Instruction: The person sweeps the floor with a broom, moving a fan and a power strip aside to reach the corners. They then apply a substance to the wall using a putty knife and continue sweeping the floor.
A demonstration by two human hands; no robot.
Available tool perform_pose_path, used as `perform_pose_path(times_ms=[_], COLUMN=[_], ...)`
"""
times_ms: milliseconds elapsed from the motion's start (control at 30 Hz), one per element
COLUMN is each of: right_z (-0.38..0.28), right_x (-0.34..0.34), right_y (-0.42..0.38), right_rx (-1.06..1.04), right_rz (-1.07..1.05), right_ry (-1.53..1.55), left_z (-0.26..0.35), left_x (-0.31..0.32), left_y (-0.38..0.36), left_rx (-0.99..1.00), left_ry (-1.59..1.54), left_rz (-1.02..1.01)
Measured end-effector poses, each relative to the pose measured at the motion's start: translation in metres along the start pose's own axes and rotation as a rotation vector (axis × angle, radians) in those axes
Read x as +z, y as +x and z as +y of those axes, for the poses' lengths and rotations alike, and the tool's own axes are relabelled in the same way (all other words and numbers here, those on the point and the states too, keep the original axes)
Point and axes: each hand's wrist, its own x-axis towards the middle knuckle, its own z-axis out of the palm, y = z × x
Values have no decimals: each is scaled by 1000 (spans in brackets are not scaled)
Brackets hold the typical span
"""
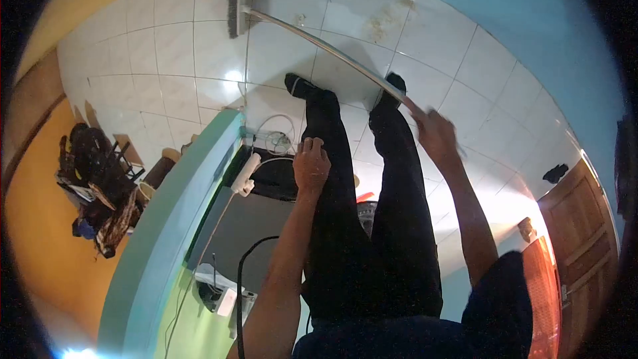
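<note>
A broom (325, 47) with a long metal handle slants across the tiled floor; its dark-bristled head lies at the upper left. The near end of the handle is in my right hand (435, 134), whose fingers are closed around it and slightly blurred. My left hand (312, 165) hangs over my left thigh with its fingers bent, away from the broom; its palm side is hidden. Yellowish dirt (391, 20) marks the tiles right of the broom head, and a small patch of debris (301, 19) lies just above the handle.
A blue-green wall edge (169, 226) runs along the left, beside a white power strip (246, 174) with cables. Piled clothes (100, 179) are at the far left. At the right are a wooden door (581, 246) and a dark object (555, 173) on the floor.
</note>
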Motion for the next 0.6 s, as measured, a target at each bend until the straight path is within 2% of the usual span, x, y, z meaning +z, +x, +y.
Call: perform_pose_path(times_ms=[33, 100, 233, 267, 300, 367, 400, 433, 467, 500, 533, 600], right_z=[-7, -28, 5, 43, 63, 120, 165, 184, 263, 235, 242, 253], right_x=[14, 10, -17, 0, -13, -23, -16, -34, -1, -53, -72, -102], right_y=[30, 67, 54, 33, 5, -61, -107, -148, -217, -237, -265, -323], right_rx=[-31, -87, -38, -1, 5, 79, -19, 77, 20, 102, 34, 367], right_rz=[21, 3, -29, -74, -11, -75, -3, -50, 194, 52, 109, -133], right_ry=[70, -28, -183, -222, -192, -254, -343, -334, 12, -285, -240, -335], left_z=[2, 3, 4, 4, 2, -3, -2, -3, -3, -4, -4, -5], left_x=[-1, 2, 13, 12, 13, 16, 16, 16, 16, 16, 16, 16], left_y=[-1, -4, -12, -16, -20, -19, -18, -19, -20, -20, -21, -23], left_rx=[31, 64, 71, 72, 67, 52, 50, 44, 37, 31, 29, 24], left_ry=[31, 76, 76, 75, 75, 27, 24, 22, 20, 20, 1, -22], left_rz=[-5, -10, -63, -68, -76, -23, -20, -29, -37, -39, -31, -23])
